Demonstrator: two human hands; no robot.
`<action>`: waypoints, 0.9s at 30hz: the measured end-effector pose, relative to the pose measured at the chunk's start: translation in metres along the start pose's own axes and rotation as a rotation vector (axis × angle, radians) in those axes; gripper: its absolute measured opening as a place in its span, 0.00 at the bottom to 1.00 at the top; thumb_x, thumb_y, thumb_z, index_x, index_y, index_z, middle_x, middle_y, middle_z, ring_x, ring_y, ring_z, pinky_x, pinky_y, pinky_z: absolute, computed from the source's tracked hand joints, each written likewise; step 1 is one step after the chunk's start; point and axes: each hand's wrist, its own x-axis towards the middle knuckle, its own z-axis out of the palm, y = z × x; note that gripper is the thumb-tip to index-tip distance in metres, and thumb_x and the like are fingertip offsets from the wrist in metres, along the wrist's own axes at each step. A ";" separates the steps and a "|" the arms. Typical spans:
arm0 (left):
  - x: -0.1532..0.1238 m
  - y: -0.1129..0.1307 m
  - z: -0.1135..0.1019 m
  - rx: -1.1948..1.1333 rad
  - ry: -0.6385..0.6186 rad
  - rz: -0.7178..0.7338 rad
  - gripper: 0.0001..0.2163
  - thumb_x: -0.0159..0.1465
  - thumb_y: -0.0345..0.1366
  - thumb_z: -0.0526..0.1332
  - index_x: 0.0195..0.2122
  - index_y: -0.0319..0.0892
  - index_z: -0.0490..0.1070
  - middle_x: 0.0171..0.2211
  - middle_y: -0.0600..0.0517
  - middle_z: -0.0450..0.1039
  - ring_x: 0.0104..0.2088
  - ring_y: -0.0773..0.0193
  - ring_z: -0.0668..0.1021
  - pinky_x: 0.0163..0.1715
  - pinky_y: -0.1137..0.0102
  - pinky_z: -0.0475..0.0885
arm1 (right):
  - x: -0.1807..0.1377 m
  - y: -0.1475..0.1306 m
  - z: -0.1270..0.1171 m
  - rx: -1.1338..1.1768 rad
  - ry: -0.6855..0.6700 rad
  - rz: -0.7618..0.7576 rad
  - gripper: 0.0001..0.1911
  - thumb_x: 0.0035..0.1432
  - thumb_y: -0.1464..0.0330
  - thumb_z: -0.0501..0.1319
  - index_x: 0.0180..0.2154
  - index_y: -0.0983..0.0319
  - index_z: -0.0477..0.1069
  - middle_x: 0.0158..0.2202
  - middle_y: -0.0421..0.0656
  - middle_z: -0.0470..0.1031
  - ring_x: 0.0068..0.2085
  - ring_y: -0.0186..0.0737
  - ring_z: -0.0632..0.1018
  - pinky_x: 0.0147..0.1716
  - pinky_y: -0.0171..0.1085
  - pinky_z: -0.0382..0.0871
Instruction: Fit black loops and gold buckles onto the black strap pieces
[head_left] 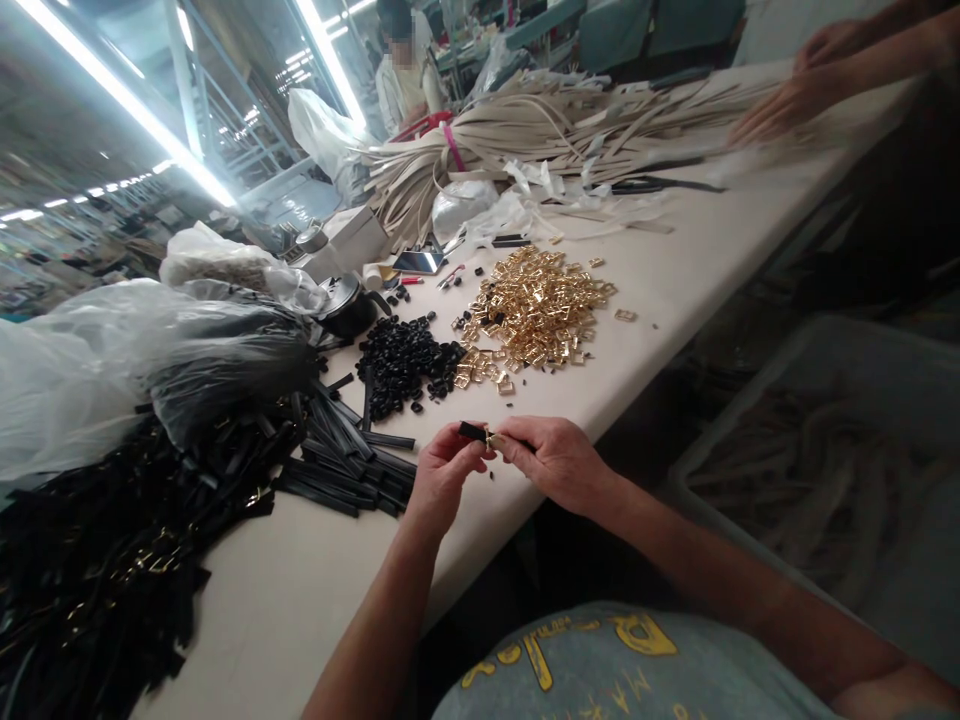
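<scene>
My left hand (444, 470) is closed on one end of a short black strap (472, 431), pinched between thumb and fingers. From the other side my right hand (553, 458) grips the same strap, whose far end runs under its fingers. A small gold buckle (490, 439) sits around the strap between the two hands, at the right fingertips. Beyond the hands lies a heap of gold buckles (536, 305). Left of that heap is a pile of small black loops (405, 365). Loose black straps (352, 455) lie just left of my left hand.
A mass of black straps with gold buckles (112, 560) covers the table's left, below plastic bags (150, 350). Behind are a lidded pot (349, 305), a phone (420, 262) and bundled beige strips (510, 130). Another person's hands (780, 105) work at the far right. A bin (825, 480) stands beside the table.
</scene>
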 end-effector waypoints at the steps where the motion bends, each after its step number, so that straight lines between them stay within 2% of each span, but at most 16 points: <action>1: 0.000 0.000 0.001 -0.015 0.012 0.019 0.13 0.54 0.38 0.70 0.39 0.41 0.75 0.31 0.53 0.75 0.30 0.69 0.77 0.28 0.75 0.69 | 0.001 0.001 0.000 -0.005 0.004 -0.015 0.15 0.67 0.64 0.53 0.33 0.61 0.74 0.30 0.40 0.75 0.33 0.34 0.74 0.34 0.31 0.61; 4: 0.002 0.003 0.004 -0.040 0.028 0.045 0.11 0.52 0.35 0.71 0.35 0.41 0.75 0.31 0.54 0.75 0.29 0.70 0.75 0.28 0.76 0.68 | 0.002 0.002 0.001 -0.029 0.024 -0.041 0.14 0.66 0.63 0.54 0.32 0.61 0.75 0.29 0.40 0.75 0.32 0.34 0.73 0.33 0.31 0.60; 8: 0.003 0.007 0.004 -0.104 -0.027 0.026 0.10 0.51 0.33 0.72 0.31 0.41 0.73 0.32 0.54 0.75 0.26 0.73 0.72 0.26 0.76 0.67 | 0.004 0.004 0.002 0.001 0.019 -0.049 0.16 0.65 0.61 0.56 0.29 0.62 0.75 0.26 0.40 0.74 0.29 0.33 0.72 0.30 0.32 0.60; 13: 0.005 0.003 -0.001 -0.061 -0.080 0.056 0.08 0.52 0.31 0.70 0.32 0.41 0.74 0.32 0.54 0.75 0.28 0.71 0.73 0.29 0.75 0.69 | 0.006 0.008 0.002 0.109 -0.018 -0.062 0.20 0.65 0.57 0.55 0.29 0.62 0.76 0.25 0.39 0.74 0.28 0.33 0.72 0.29 0.32 0.59; 18: 0.006 -0.002 -0.004 -0.026 -0.097 0.089 0.07 0.54 0.31 0.69 0.33 0.41 0.74 0.32 0.54 0.74 0.29 0.71 0.73 0.31 0.74 0.69 | 0.009 0.010 0.002 0.163 -0.052 -0.043 0.18 0.62 0.57 0.59 0.28 0.62 0.76 0.22 0.37 0.71 0.25 0.31 0.69 0.27 0.31 0.57; 24: 0.001 0.006 -0.005 0.002 -0.138 0.009 0.10 0.55 0.36 0.69 0.37 0.40 0.75 0.28 0.53 0.74 0.30 0.69 0.74 0.34 0.73 0.69 | 0.010 0.012 0.001 0.104 -0.042 -0.066 0.15 0.63 0.63 0.58 0.27 0.63 0.74 0.22 0.37 0.69 0.25 0.30 0.68 0.26 0.31 0.55; 27: 0.001 0.006 -0.005 0.001 -0.122 -0.046 0.11 0.55 0.39 0.69 0.36 0.39 0.76 0.24 0.53 0.73 0.27 0.69 0.73 0.31 0.73 0.68 | 0.010 0.012 0.002 0.061 -0.049 -0.088 0.15 0.63 0.63 0.58 0.26 0.63 0.74 0.23 0.37 0.68 0.26 0.30 0.67 0.27 0.32 0.55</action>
